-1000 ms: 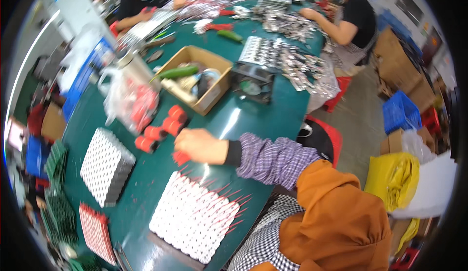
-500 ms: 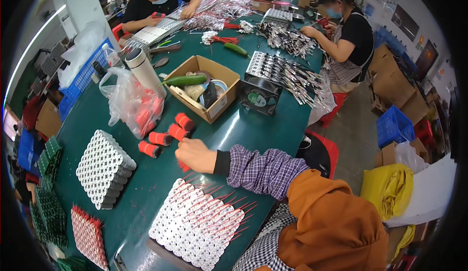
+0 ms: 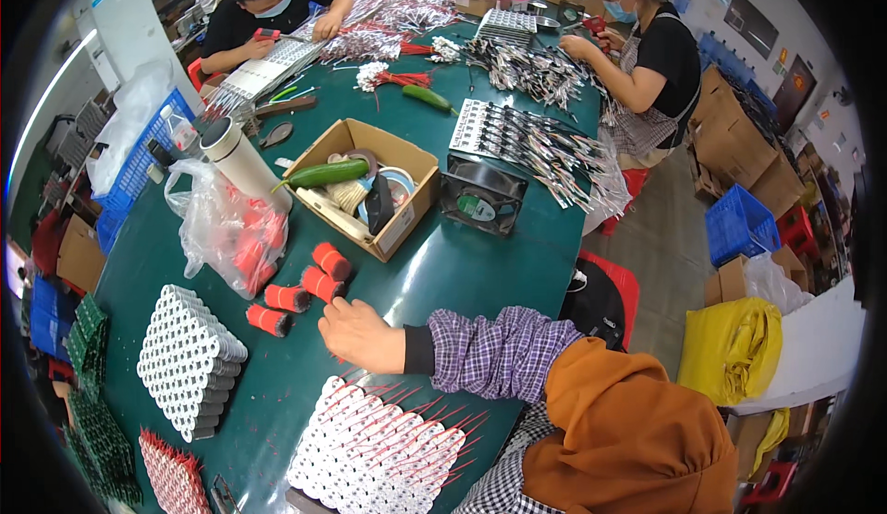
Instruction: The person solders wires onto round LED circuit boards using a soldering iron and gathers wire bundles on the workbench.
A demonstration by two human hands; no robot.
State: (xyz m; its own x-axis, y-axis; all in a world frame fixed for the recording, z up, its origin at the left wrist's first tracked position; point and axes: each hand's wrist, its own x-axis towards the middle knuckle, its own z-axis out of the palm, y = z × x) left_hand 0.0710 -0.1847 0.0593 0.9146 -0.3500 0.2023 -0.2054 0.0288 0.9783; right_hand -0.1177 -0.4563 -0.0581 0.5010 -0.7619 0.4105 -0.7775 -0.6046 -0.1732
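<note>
My right hand reaches in from the right, palm down, with its fingers curled together. Small red ends poke out beneath it; the rest of what it grips is hidden under the fingers. Just beyond the fingertips lie several red wire bundles with dark bands. Nearer to me is a white panel of round cell tops, with rows of thin red wires standing out of its far half. No part of my left hand shows.
At left stand a stack of white cell blocks and a red-wired block. Farther off are a plastic bag, a flask, a cardboard box and a black fan. Two co-workers sit at the far side.
The whole view has shifted, so the table's things appear slightly lower and farther left. My right hand stays close to the red bundles, and less red shows below its fingers.
</note>
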